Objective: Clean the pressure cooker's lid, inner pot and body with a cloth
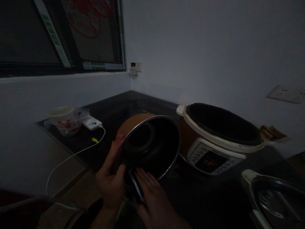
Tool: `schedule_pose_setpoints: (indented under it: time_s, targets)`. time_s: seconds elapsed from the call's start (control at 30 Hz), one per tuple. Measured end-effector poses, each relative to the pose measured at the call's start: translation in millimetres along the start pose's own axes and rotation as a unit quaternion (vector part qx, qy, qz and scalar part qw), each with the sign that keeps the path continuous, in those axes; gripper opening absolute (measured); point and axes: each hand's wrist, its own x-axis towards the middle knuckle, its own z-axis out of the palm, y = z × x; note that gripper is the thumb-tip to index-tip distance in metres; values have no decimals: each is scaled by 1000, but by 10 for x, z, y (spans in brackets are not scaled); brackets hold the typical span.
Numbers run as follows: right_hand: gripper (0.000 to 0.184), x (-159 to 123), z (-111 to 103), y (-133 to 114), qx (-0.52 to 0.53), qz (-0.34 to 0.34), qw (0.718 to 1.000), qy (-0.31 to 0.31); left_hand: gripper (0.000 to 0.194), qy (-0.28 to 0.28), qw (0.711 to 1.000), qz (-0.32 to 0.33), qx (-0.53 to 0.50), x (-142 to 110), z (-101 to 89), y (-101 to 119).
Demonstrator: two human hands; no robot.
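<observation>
An inner pot (pixel 157 143) with a golden-brown outside and a dark inside is tilted toward me over the black counter. My left hand (pixel 111 179) grips its left rim, thumb inside and fingers around the outer wall. Against the lower part of the rim, my right hand (pixel 153 197) holds a dark, flat pad-like thing (pixel 136 184) with a pale edge; dim light hides what exactly it is. To the right of the pot stands an electric cooker (pixel 184 132) with its top uncovered and a control panel (pixel 214 160) at the front.
The cooker's lid (pixel 250 178) lies at the lower right. A brownish cloth (pixel 273 133) rests by the cooker's right handle. On the left are a bagged tub (pixel 63 119) and a white power bank (pixel 91 123), whose cable (pixel 69 157) hangs over the counter edge.
</observation>
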Motion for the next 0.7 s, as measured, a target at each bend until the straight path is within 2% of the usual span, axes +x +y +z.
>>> schedule_pose_setpoints:
  time_s: [0.1, 0.2, 0.3, 0.37, 0.5, 0.63, 0.7]
  targets:
    - [70, 46, -39, -40, 88, -57, 994, 9, 55, -14, 1000, 25, 12, -16, 26, 35]
    - [68, 84, -98, 8, 100, -75, 992, 6, 56, -16, 999, 41, 22, -31, 41, 49]
    - [59, 122, -154, 136, 23, -38, 999, -17, 58, -11, 999, 48, 22, -45, 47, 48]
    - [56, 176, -195, 264, -70, -11, 997, -19, 58, -12, 998, 52, 21, -51, 51, 48]
    - [53, 384, -373, 541, -268, 59, 961, 21, 57, -24, 998, 58, 23, -57, 58, 58]
    - [54, 610, -616, 693, -315, 120, 937, 85, 59, -22, 999, 24, 8, -51, 61, 63]
    - [58, 677, -646, 714, -320, 137, 931, 105, 59, -18, 1000, 13, 5, -46, 63, 66]
